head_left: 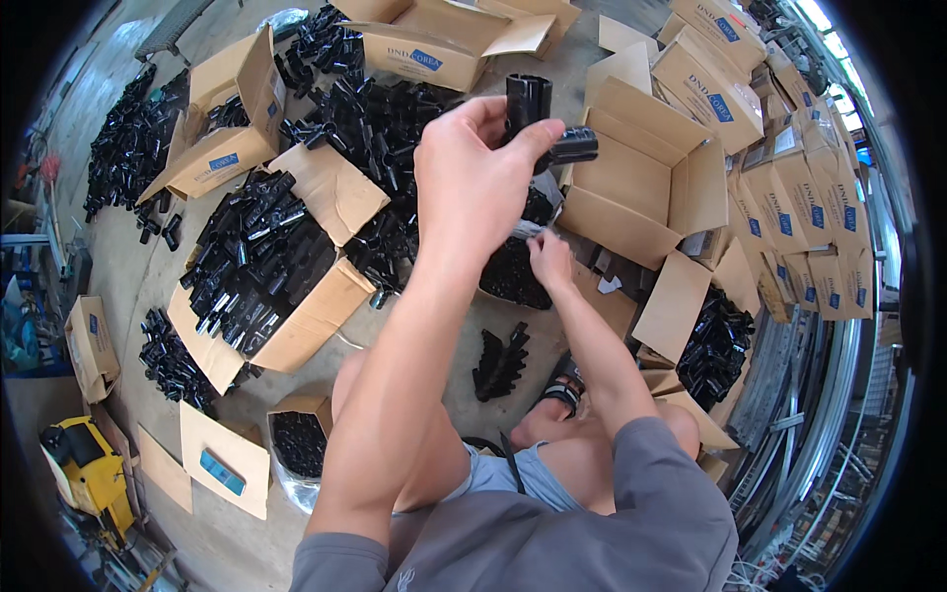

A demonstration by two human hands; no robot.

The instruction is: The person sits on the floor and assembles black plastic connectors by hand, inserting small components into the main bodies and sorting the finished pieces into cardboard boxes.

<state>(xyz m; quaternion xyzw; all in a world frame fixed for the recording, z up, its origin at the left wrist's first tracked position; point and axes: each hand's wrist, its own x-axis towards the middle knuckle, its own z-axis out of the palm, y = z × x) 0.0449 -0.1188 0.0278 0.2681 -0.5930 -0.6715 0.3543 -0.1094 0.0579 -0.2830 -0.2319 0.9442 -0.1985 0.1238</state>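
My left hand is raised, its fingers and thumb wrapped round a black angled pipe joint with a tube-like arm pointing up and another to the right. Lower and to the right, my right hand has its fingers closed beside whitish plastic film; what they pinch is too small to make out. Small black pieces fill a container just under that hand. On the floor between my legs, several black joints lie nested in two rows.
An open cardboard box stands ahead to the right, another heaped with black joints to the left. Loose joints cover the floor beyond. Stacked cartons and metal pipes line the right; a yellow machine is lower left.
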